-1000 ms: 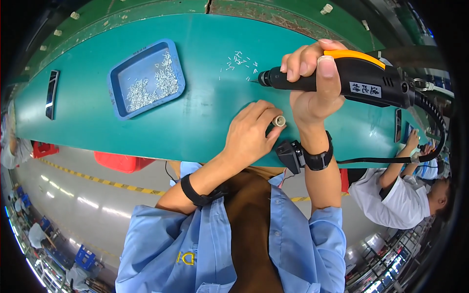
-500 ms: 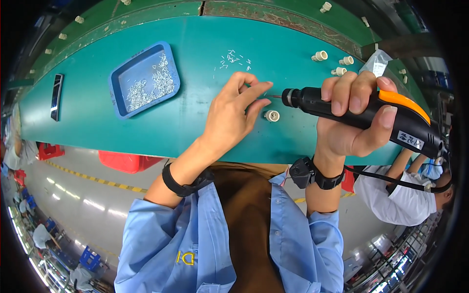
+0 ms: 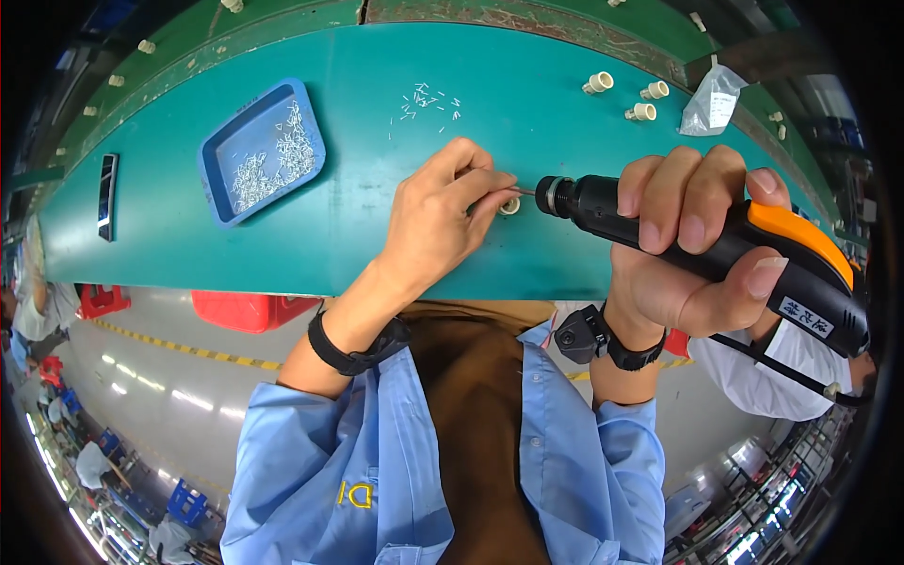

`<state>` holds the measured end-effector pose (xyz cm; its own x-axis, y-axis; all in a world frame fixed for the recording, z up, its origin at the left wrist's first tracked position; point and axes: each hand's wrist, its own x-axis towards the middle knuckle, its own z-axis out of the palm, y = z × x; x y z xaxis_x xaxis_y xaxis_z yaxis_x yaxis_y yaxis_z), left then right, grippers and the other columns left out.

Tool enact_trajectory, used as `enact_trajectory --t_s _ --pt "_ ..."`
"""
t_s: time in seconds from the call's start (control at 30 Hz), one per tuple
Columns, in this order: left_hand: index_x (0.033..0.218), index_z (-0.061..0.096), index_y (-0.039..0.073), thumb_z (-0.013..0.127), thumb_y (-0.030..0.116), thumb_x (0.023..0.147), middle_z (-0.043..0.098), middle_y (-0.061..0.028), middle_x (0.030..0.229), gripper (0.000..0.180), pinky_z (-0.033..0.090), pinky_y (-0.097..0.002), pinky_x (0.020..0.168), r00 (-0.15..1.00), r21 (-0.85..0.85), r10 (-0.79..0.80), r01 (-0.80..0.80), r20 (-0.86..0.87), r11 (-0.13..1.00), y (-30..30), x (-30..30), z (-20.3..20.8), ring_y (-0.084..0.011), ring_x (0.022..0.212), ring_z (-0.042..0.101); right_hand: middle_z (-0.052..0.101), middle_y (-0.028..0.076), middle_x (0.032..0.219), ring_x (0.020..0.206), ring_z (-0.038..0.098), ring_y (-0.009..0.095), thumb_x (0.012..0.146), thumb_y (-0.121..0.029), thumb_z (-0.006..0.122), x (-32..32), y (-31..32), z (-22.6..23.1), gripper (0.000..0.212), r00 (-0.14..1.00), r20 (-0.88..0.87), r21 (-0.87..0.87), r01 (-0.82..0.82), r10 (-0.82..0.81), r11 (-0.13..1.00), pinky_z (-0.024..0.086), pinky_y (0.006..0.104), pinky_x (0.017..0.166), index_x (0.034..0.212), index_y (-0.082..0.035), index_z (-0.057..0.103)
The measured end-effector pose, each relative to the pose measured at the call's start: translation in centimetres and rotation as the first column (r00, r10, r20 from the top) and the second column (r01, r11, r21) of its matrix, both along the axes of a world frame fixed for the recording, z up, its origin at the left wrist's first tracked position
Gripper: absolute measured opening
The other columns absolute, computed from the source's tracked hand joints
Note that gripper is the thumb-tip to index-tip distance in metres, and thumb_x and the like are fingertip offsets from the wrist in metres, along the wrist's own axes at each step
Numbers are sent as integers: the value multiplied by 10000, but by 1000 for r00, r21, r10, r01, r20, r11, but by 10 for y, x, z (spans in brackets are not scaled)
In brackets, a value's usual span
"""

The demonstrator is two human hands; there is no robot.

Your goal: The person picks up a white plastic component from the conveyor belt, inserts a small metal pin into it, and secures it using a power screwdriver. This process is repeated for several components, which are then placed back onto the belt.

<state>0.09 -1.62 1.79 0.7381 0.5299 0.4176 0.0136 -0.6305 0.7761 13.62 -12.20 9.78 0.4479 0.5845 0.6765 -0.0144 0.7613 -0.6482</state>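
Observation:
My right hand (image 3: 673,273) is wrapped round a black and orange electric screwdriver (image 3: 593,200), held nearly level and pointing left. Its thin bit (image 3: 524,191) reaches the fingertips of my left hand (image 3: 438,217). Thumb and forefinger there are pinched together at the bit's tip; whatever small piece lies between them is hidden. Just below those fingertips, partly covered by them, a small cream round socket-like part (image 3: 509,206) stands on the green table. Loose small silver screw-like pieces (image 3: 426,99) are scattered beyond my left hand.
On the left, a blue tray (image 3: 209,174) holds many silver pieces, with a phone (image 3: 107,198) farther left. Several cream parts (image 3: 598,83) and a clear labelled bag (image 3: 708,105) are at the far right. A red stool (image 3: 247,311) is by the table's near edge.
The gap between bit and left fingertips has closed, and the bit now meets the pinch. My left fingertips now partly cover the cream part. The whole view has shifted slightly.

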Motion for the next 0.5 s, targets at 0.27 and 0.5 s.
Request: enact_trajectory --t_s 0.27,0.5 --pt "785 652 26 719 31 691 509 -52 759 116 438 -324 509 1000 -1 -22 22 -1 1000 -5 -3 6 -200 593 545 474 -3 736 528 449 115 871 -423 509 -8 -3 5 450 999 35 -9 -1 1 1000 400 290 508 1172 -89 504" --pt "793 644 23 715 20 688 512 -54 772 126 448 -330 525 998 -44 -57 56 -31 997 -7 -7 11 -212 617 552 476 1 744 526 451 116 868 -418 523 -13 -6 10 460 999 43 -23 -20 21 1000 403 286 506 1182 -83 492"
